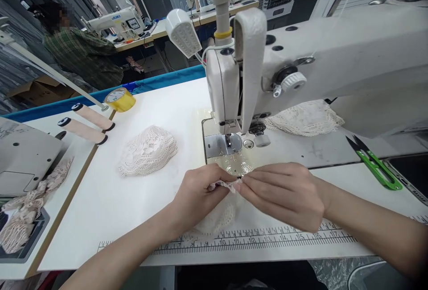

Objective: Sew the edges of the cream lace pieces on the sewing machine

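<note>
Just in front of the sewing machine [224, 80], my left hand [202, 194] pinches the edge of a cream lace piece [220, 216]. From the other side my right hand [284, 194] grips the same edge, its fingertips close to the left ones. The lace hangs down from the fingers over the table, partly hidden behind my left hand. Behind the hands, the machine's needle and presser foot [229, 142] stand above the metal plate [216, 146], apart from the lace.
A lace pile [149, 151] lies left, another lace stack [306, 118] behind the machine's needle end. Green thread snips [376, 165] lie right. Thread cones [83, 130] and a yellow tape roll [120, 99] are at left. A person [80, 49] sits beyond, near other sewing machines [117, 22].
</note>
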Available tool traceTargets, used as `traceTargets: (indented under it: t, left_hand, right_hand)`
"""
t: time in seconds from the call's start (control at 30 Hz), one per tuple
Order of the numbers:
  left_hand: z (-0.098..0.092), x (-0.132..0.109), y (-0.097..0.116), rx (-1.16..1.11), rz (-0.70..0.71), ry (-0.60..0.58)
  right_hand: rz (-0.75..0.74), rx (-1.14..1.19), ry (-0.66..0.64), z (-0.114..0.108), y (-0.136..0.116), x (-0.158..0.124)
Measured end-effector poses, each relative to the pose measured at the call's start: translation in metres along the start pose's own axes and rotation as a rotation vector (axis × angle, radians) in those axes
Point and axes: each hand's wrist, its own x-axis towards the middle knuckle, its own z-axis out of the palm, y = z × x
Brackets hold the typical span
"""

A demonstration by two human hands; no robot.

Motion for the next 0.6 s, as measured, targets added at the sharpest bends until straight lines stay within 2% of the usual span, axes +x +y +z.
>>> traceTargets:
  t: [0.1,0.17,0.23,0.33,0.43,0.53,0.6]
  left_hand:
    - [0.001,0.001,0.000,-0.050,-0.268,-0.174]
    - [0.004,0.002,-0.003,0.111,-0.306,-0.173]
    - [0.007,0.003,-0.008,0.300,-0.291,-0.112]
    - [0.011,0.003,-0.011,0.485,-0.201,0.002]
    - [0.014,0.002,-0.009,0.688,0.016,0.087]
    - [0.017,-0.003,-0.003,0.820,0.195,0.048]
    - [0.018,-0.007,0.000,0.852,0.246,0.000]
  right_hand:
    - [0.326,0.198,-0.087,0.007,-0.002,0.000]
    - [0.532,0.306,-0.148,0.014,-0.001,0.000]
    - [0.690,0.342,-0.183,0.020,0.002,0.000]
    - [0.869,0.276,-0.250,0.026,0.007,0.001]
    - [0.973,0.225,-0.321,0.028,0.011,0.003]
    - [1.014,0.224,-0.329,0.029,0.014,0.004]
    - [1.047,0.235,-0.329,0.031,0.016,0.005]
